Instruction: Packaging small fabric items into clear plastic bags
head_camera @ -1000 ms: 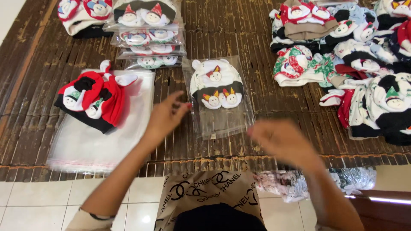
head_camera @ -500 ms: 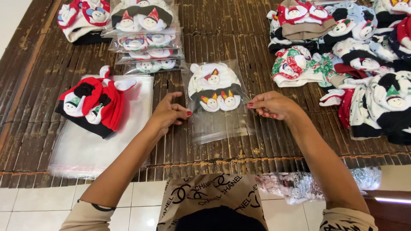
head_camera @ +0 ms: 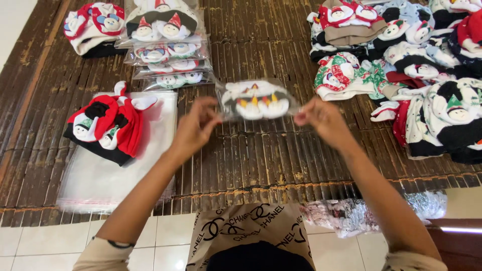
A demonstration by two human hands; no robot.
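Observation:
A clear plastic bag holding a folded black-and-white snowman cap is lifted off the brown slatted mat, tilted away from me. My left hand pinches its left corner and my right hand pinches its right corner. Both hands hang above the middle of the mat.
A stack of bagged caps lies at the back centre. A red and black cap rests on a pile of empty clear bags at left. Heaps of loose caps fill the right side. White floor tiles lie nearest me.
The bagged cap lay flat on the mat with my hands at its lower corners. Now both hands have lifted it off the mat and tipped it up.

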